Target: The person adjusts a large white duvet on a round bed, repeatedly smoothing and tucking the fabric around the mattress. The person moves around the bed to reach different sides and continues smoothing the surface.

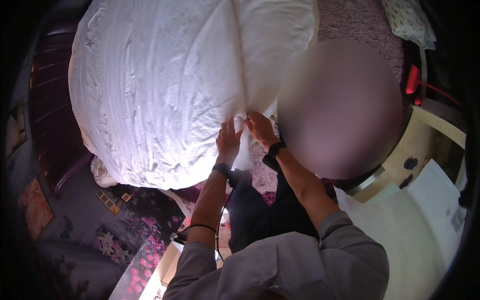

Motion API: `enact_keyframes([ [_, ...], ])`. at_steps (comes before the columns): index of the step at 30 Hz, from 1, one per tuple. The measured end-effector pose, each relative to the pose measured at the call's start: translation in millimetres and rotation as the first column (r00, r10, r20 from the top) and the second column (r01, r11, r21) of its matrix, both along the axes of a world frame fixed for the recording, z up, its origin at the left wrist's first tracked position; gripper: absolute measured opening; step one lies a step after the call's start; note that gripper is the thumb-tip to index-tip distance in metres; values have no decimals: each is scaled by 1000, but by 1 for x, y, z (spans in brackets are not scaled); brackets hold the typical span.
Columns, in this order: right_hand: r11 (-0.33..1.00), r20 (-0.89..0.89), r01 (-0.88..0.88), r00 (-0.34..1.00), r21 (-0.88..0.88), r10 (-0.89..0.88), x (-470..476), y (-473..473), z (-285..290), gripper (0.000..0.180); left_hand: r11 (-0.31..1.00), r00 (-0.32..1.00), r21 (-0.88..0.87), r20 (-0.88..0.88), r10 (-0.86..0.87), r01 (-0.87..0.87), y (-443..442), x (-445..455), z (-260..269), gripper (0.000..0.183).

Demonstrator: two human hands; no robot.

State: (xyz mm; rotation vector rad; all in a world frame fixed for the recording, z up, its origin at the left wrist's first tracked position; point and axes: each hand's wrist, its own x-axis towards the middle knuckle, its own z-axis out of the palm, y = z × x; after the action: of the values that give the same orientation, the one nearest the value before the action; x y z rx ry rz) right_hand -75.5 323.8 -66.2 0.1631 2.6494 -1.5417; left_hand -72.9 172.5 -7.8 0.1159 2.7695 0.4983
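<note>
A white bed cover (161,93) spreads over a bed in front of me, with a long fold running down to my hands. My left hand (228,141) lies against the cloth near its lower right edge, thumb apart from the fingers; a bit of white fabric shows between them, though whether it is gripped is unclear. Just to its right, my right hand (260,129) has its fingers curled onto the edge of the cover, pinching it. A loose end of the cloth hangs below, between my wrists. Both wrists wear dark bands.
A dark purple padded headboard (56,108) stands at the left. Purple shaggy carpet (352,22) lies on the right, partly hidden by a round blurred patch. A red broom (413,79) and a patterned pillow (407,22) are farther right. White sheeting (397,232) is at the lower right.
</note>
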Motion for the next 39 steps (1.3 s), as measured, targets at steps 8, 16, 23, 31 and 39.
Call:
enact_keyframes([
  [8, 961, 25, -216, 976, 174, 215, -6, -1, -1, 10, 983, 993, -139, 39, -114, 119, 4, -17, -23, 20],
  [16, 943, 87, -243, 970, 229, 229, -4, 6, 13, 15, 977, 978, -54, -21, -210, 208, 13, -22, -20, 47],
  [23, 962, 62, -196, 980, 189, 187, 2, 0, -9, 20, 949, 948, 35, 50, -315, 313, 16, -33, -31, 21],
  [31, 889, 224, -373, 921, 264, 320, 17, -1, -39, 29, 823, 822, -107, 202, -532, 558, 19, -38, -43, 17],
  [39, 939, 145, -313, 945, 143, 293, 46, -11, -67, 29, 855, 830, 113, 207, -518, 506, 14, -30, -36, 15],
])
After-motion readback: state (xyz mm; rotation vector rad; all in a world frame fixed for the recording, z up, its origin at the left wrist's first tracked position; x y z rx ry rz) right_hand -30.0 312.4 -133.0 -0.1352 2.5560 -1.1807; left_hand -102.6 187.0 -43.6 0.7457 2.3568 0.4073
